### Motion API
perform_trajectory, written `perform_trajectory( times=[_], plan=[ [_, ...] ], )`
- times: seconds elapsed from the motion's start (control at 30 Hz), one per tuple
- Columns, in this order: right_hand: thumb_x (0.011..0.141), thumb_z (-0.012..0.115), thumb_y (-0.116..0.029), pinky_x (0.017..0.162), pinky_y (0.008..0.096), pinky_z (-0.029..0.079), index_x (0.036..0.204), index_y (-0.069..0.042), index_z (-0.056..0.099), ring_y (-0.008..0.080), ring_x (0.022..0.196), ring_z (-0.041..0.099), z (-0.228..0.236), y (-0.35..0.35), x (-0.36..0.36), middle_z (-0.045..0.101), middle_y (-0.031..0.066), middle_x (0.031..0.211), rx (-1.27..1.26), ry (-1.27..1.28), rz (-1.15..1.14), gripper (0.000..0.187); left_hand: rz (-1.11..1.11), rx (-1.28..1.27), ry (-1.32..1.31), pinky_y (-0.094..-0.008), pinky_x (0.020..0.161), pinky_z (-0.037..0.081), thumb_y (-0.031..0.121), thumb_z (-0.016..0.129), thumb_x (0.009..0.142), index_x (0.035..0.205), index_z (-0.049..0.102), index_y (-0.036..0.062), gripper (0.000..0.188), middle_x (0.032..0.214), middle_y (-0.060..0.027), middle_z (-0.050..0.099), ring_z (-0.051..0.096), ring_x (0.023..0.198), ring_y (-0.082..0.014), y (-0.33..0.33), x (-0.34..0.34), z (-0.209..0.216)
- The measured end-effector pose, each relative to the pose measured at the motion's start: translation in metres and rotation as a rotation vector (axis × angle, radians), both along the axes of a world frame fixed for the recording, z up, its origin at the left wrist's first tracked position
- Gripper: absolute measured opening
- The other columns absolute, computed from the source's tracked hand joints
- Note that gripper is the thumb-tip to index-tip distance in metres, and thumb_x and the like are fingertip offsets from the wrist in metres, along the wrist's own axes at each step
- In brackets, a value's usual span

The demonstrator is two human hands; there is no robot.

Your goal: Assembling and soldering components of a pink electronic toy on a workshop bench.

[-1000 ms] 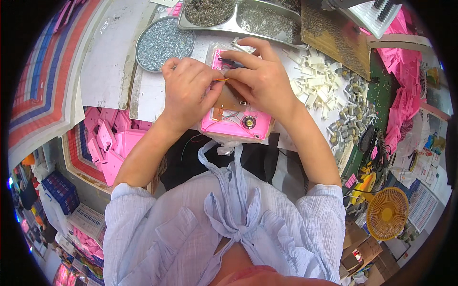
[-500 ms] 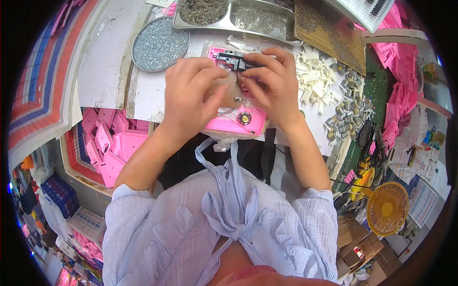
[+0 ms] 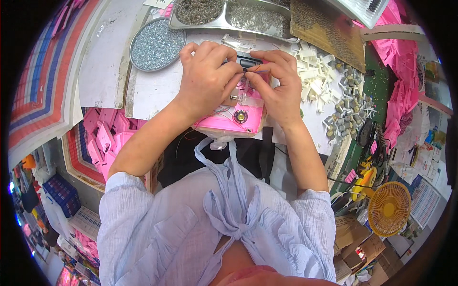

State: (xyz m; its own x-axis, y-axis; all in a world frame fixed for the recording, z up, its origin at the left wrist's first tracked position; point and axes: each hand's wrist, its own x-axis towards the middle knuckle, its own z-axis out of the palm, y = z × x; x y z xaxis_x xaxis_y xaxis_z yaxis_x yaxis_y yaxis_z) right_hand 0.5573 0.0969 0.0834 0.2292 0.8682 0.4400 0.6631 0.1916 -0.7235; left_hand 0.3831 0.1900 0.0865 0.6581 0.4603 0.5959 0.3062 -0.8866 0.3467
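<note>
A pink plastic housing lies in front of me on a clear plastic bag, with a small round speaker and thin wires on its near part. Across its far part sits a black plastic part, partly covered by my fingers. My left hand is closed in a pinch at the near edge of the black part; what it holds is hidden. Meeting it there, my right hand pinches a thin bluish wire between thumb and fingers.
A round dish of small silvery screws stands at the far left. Beyond the housing is a metal tray of small parts. White plastic pieces and small metal motors lie on the right. Pink housings fill a box at left.
My left hand has moved right and away from me, its fingers closing to a pinch beside the right hand. The right hand's fingers have drawn together over the black part's near edge.
</note>
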Motion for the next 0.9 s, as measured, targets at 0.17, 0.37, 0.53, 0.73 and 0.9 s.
perform_trajectory(
  times=[0.17,0.37,0.53,0.73,0.9],
  plan=[
    [0.075,0.082,-0.009,0.097,0.0402,0.047,0.085,-0.007,0.075,0.0301,0.113,0.056,-0.002,0.0,0.001,0.074,0.0054,0.112,-0.009,0.04,0.025,0.013,-0.067,0.046,0.036,-0.0445,0.092,0.031,0.015,0.079,0.076,0.089,0.069,0.013,0.016,0.101,0.0009,0.062,0.059,0.098,-0.0217,0.007,-0.001,-0.002],
    [0.076,0.081,-0.01,0.099,0.0408,0.045,0.086,-0.008,0.075,0.0299,0.114,0.055,-0.001,-0.003,0.002,0.074,0.006,0.112,-0.062,0.075,0.013,0.012,-0.119,0.071,0.047,-0.0434,0.093,0.032,0.013,0.077,0.076,0.09,0.067,0.013,0.017,0.103,-0.0006,0.063,0.059,0.1,-0.0226,0.015,-0.014,-0.003],
    [0.077,0.08,-0.011,0.101,0.0427,0.044,0.086,-0.009,0.075,0.0303,0.114,0.055,-0.005,-0.006,0.009,0.074,0.0055,0.112,-0.046,0.058,-0.009,0.011,0.101,-0.149,0.003,-0.0441,0.093,0.035,0.014,0.073,0.077,0.088,0.066,0.0114,0.014,0.107,-0.0041,0.063,0.058,0.105,-0.0268,0.019,-0.032,-0.021],
    [0.076,0.081,-0.011,0.1,0.0427,0.044,0.086,-0.01,0.076,0.0305,0.115,0.054,-0.008,-0.009,0.01,0.074,0.0053,0.113,-0.029,0.024,-0.024,0.011,0.323,-0.052,-0.524,-0.0422,0.093,0.04,0.009,0.078,0.076,0.108,0.069,0.0097,0.033,0.11,-0.0094,0.061,0.055,0.106,-0.0325,-0.015,-0.021,0.001],
    [0.075,0.081,-0.011,0.098,0.0423,0.045,0.085,-0.01,0.076,0.0305,0.113,0.055,-0.005,-0.011,0.01,0.074,0.0049,0.112,-0.005,-0.012,-0.017,0.012,0.147,-0.093,-0.088,-0.0421,0.089,0.04,0.012,0.08,0.075,0.104,0.071,0.0107,0.03,0.104,-0.0068,0.065,0.06,0.1,-0.0272,-0.014,-0.014,0.015]
  ],
)
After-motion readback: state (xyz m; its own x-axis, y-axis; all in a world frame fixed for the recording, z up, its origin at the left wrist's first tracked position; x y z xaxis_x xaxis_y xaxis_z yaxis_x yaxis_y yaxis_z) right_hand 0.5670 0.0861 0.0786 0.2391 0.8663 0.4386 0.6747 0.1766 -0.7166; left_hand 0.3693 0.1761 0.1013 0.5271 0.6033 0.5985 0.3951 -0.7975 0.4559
